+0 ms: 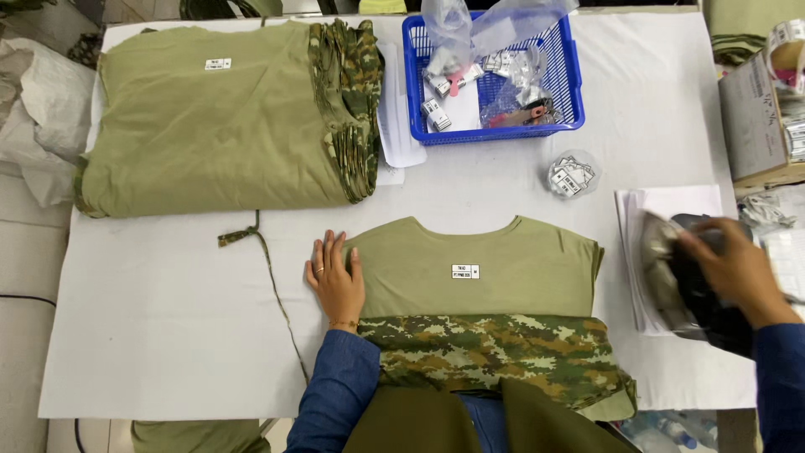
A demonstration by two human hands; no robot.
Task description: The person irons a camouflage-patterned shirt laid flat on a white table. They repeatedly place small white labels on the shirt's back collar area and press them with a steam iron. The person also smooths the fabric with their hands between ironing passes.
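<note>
Folded olive shirt (470,268) with camouflage lower half lies nearest, long axis left-right, collar away.
Left hand (337,281) flat, fingers open, pressing its left edge. Right hand (738,268) off to the right, closed around a dark iron (688,281) over white paper (662,210); left is nearer. One shirt stack (218,117), one blue basket (495,75), one tag bag (572,174).

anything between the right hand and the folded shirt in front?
Nothing visible. The right hand grips a dark tool over the white paper sheets; bare white table separates it from the folded olive shirt. The left hand presses the shirt's far edge.
</note>
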